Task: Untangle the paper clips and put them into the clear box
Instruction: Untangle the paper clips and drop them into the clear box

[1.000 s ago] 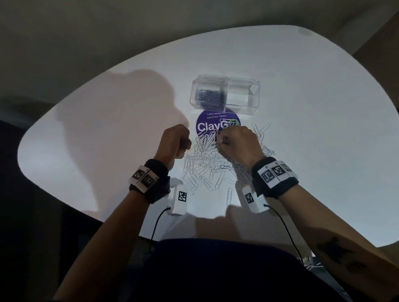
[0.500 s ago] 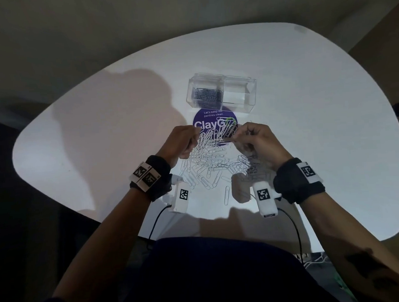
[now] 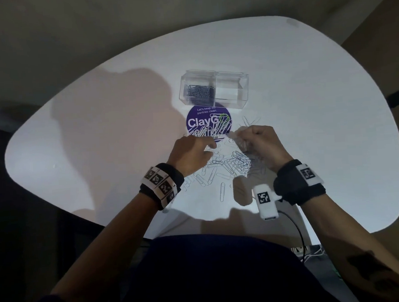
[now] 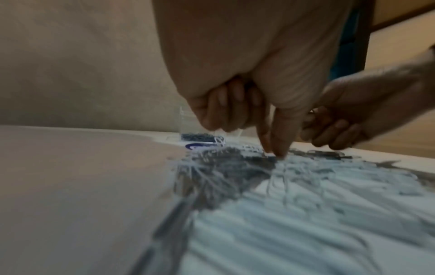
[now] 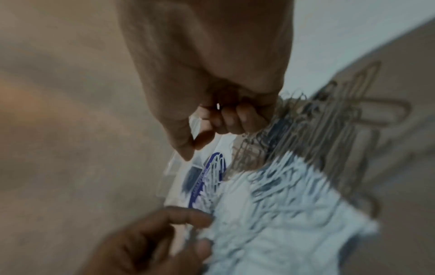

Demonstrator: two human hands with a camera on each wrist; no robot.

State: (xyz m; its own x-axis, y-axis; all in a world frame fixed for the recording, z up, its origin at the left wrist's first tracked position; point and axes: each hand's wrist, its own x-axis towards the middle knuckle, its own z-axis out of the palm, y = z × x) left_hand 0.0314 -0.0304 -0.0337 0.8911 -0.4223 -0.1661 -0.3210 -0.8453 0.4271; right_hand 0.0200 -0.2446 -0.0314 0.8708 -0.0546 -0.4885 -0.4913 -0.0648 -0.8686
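Our left hand (image 3: 191, 154) pokes two fingertips into the paper clips (image 3: 227, 164) on the table (image 3: 319, 121); right hand (image 3: 259, 145) curled, grip unclear; clear box (image 3: 215, 88) beyond.

Silver paper clips (image 3: 220, 166) lie in a tangled heap at frame centre, while the clear box (image 3: 215, 90) above holds dark clips in its left compartment

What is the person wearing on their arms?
Each bare forearm has a black wristband carrying white tags with black square codes. A small white camera block with its own code hangs under the right one, trailing a black cable.
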